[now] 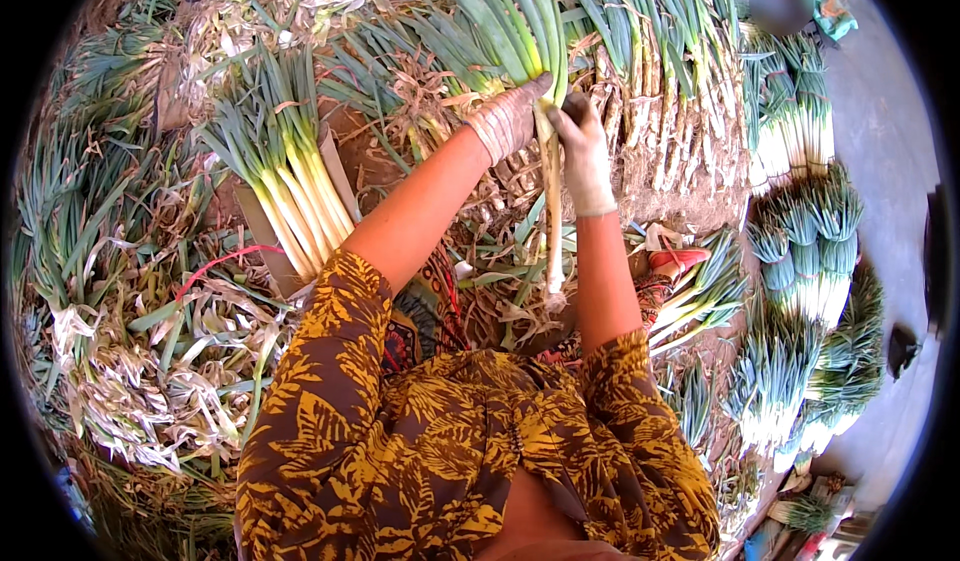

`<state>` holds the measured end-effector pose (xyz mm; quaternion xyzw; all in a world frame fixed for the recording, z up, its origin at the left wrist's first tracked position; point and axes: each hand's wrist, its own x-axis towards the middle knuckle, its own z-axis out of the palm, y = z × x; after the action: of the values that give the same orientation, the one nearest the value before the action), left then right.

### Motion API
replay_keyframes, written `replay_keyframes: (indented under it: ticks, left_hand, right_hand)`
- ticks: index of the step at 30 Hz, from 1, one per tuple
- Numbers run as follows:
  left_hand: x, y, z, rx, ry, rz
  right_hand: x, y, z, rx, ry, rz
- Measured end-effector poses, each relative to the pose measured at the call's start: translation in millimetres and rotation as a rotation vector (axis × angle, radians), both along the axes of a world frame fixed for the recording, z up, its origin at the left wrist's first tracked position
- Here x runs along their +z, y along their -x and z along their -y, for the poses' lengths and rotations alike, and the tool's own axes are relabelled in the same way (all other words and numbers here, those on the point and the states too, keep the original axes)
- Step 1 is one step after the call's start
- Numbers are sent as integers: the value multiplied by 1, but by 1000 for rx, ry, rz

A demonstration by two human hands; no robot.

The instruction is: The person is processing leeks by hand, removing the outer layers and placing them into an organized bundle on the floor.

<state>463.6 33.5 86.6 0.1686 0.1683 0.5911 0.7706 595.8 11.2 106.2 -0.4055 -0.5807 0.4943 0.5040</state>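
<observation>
A long leek (553, 201) with broad green leaves hangs in front of me, its roots pointing down toward my lap. Dry brownish skin covers much of its shank. My left hand (512, 119), in a dirty pale glove, is closed around it where the leaves begin. My right hand (586, 156), gloved too, pinches the stalk just below, thumb and fingers at the loose outer skin. To the left of my arm, several clean white-shanked leeks (300, 196) lie side by side on a piece of cardboard (262, 231).
Unpeeled leeks (650, 91) with brown shanks lie in a row beyond my hands. Tied leek bundles (800, 271) line the right side by a grey floor (890, 121). Peeled-off leaves (160, 391) heap up at the left, near a red string (225, 259). Loose leeks (700, 296) lie beside my red shoe (680, 261).
</observation>
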Motion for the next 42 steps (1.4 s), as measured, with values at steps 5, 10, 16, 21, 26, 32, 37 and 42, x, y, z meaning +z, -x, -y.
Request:
replay_keyframes:
  ticks: [5,10,16,21,26,32,37,42]
  left_hand:
    - [-2,25,-25,169,197,-94]
    - [12,30,-1,41,-24,-134]
    - [6,34,-21,143,117,40]
    - [-28,86,-37,192,51,-64]
    - [-25,92,-35,312,117,-133]
    - [-28,102,-36,398,124,-160]
    - [-26,121,-37,488,109,-152]
    - [-25,117,-33,486,84,-226]
  right_hand:
    - [-7,18,-13,103,153,-74]
    - [-5,20,-10,101,81,-193]
    - [-10,31,-18,67,32,-26]
    - [-52,14,42,33,308,224]
    - [-103,-23,85,72,624,231]
    - [-172,-80,118,174,464,977]
    - [-228,-113,149,321,451,1477]
    - [-260,-131,173,462,607,1503]
